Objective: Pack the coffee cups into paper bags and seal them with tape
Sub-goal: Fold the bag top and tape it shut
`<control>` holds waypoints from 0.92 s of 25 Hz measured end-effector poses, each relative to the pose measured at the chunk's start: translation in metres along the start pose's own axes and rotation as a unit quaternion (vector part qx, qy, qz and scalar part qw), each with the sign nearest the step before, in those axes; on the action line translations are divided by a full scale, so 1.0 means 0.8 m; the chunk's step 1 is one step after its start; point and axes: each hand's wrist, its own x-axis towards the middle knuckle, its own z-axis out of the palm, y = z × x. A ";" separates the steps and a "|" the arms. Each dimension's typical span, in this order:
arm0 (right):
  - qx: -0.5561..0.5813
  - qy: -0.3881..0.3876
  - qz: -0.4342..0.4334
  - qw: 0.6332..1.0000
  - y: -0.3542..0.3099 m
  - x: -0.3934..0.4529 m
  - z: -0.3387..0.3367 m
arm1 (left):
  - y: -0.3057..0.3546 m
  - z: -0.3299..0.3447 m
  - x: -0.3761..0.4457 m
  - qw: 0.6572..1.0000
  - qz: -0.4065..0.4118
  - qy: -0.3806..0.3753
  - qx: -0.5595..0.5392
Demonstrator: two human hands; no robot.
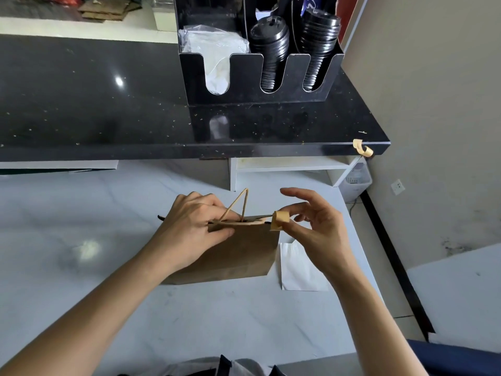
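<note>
Brown paper bag (238,253) stands upright on the white desk (81,267), centre of view, top edges closed together, one twine handle (238,204) sticking up.

Left hand (195,226) grips the bag's top edge at its left part: fingers (214,204) curled over the far side, thumb pressed on the near face.

Right hand (314,221) is at the bag's right top corner. Thumb and forefinger pinch a tan piece of tape (279,220), folded over the bag's rim at that corner; remaining fingers spread loose, raised above and to the right of the bag.

White paper sheet (298,267) lies flat on the desk just right of the bag.

Far side: black counter (108,104) carrying a black organiser (257,71) with stacked black lids (271,50). A curled tape strip (362,147) hangs at the counter's near right edge.
</note>
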 end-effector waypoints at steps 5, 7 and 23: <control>-0.042 -0.037 -0.030 0.998 0.003 -0.005 0.006 | 0.001 0.002 0.001 1.000 -0.012 0.002 -0.018; -0.056 -0.030 -0.054 0.996 0.004 -0.004 0.012 | -0.001 0.002 0.000 0.999 -0.027 -0.001 -0.027; -0.176 -0.025 -0.162 0.971 0.021 0.011 0.019 | 0.009 -0.008 0.003 0.996 -0.062 -0.006 -0.062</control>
